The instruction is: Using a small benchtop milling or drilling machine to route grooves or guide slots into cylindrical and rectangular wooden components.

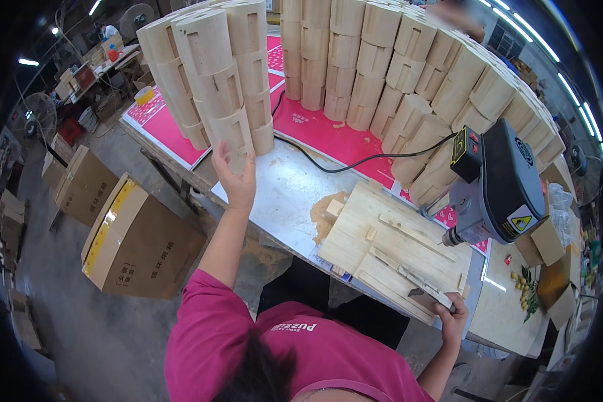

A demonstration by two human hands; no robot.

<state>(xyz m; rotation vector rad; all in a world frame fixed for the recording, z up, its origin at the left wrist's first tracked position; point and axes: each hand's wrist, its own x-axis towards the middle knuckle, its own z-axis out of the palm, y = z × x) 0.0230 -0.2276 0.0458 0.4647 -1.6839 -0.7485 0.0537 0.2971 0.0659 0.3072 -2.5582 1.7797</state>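
Observation:
My left hand (235, 179) is raised at the front of a tall stack of pale wooden cylinders with slots cut in their sides. Its fingers are spread and overlap the lowest wooden cylinder (226, 132); whether they touch it I cannot tell. At the near right of the table, my right hand (453, 317) is closed round the end of a long, narrow metal-edged bar (409, 276). That bar lies on a wooden jig board (355, 231) with strips and small blocks fixed to it. A bench drill (492, 181) stands over the board's far right part, its chuck above the wood.
Stacked wooden cylinders (345, 74) form a curved wall along the back. A black cable (355, 164) crosses the pink-and-white tabletop. Sawdust (323, 213) lies beside the board. Cardboard boxes (144, 244) stand on the floor at left; an open carton (549, 251) sits at right near leafy fruit (526, 288).

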